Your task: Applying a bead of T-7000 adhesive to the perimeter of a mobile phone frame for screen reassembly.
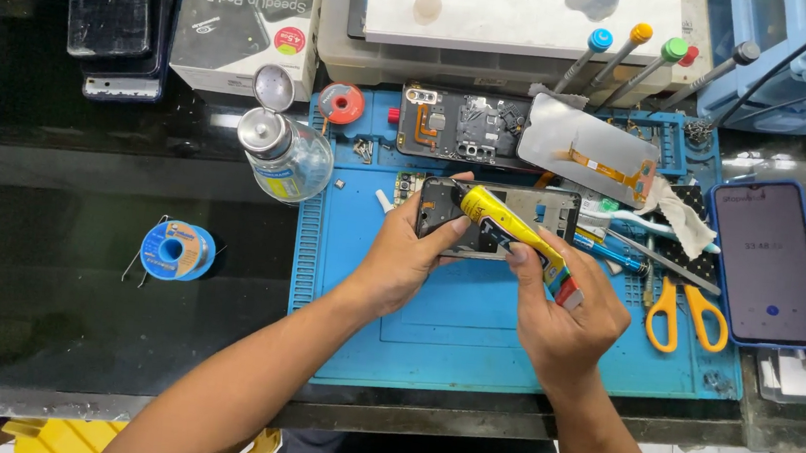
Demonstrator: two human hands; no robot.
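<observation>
Right hand (567, 316) grips yellow glue tube (511, 232), nozzle angled up-left onto phone frame (497, 221); left hand (410, 252) clamps the frame's left end.

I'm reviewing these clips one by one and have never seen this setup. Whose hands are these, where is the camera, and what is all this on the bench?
There is one picture, from a camera worn on the person's head, looking down. No machine: two bare hands work over a blue mat on a dark bench. The left hand steadies a phone frame. The right hand holds a yellow glue tube, its tip at the frame. Around them lie an opened phone body, a detached screen, yellow-handled scissors, a lit phone, a glass bottle and a solder spool.
</observation>
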